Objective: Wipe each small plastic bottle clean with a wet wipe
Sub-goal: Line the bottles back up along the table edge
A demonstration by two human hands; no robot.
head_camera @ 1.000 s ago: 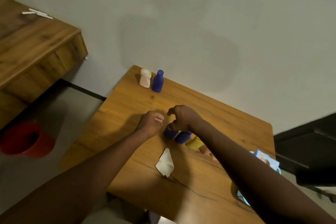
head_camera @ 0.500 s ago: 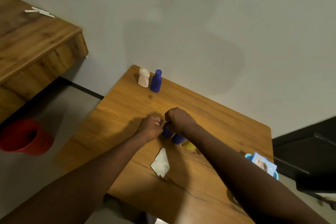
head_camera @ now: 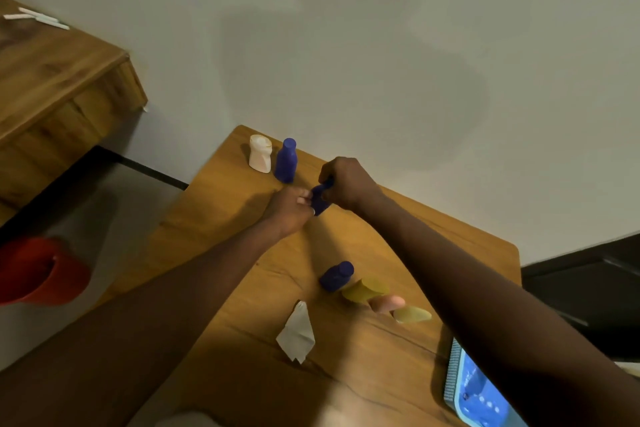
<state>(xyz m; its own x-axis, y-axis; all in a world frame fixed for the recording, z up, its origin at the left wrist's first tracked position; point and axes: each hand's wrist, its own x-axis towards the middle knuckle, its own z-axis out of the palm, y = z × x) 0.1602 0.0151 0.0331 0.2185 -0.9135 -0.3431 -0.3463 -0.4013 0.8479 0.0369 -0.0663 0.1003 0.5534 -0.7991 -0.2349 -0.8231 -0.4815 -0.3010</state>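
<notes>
Progress looks partial to me: two bottles, a white bottle [head_camera: 260,153] and a blue bottle [head_camera: 286,160], stand upright side by side at the far corner of the table [head_camera: 221,218], set apart as if already wiped, though I can't confirm that from what I see. A third, the held blue bottle [head_camera: 321,198], is up off the table between both hands; my right hand [head_camera: 348,184] is curled round its upper part and my left hand [head_camera: 292,208] pinches its lower end with fingertips pressed together. I can't see any wipe between the fingers and the plastic, so I can't tell whether wiping is going on. The crumpled wet wipe [head_camera: 298,333] lies on the table nearer me, well apart from both hands. Still waiting in a tilted row are a dark blue bottle [head_camera: 336,276], a yellow bottle [head_camera: 365,289], a pink bottle [head_camera: 387,303] and a second yellow bottle [head_camera: 412,315], so I judge at least four remain. A wipes pack [head_camera: 474,392] sits at the near right edge. Compared with half a second ago, both hands have travelled away from the row toward the far corner, carrying the bottle up with them, and the row, then hidden under my right hand and forearm, is now exposed; the wipe has not moved on the table
</notes>
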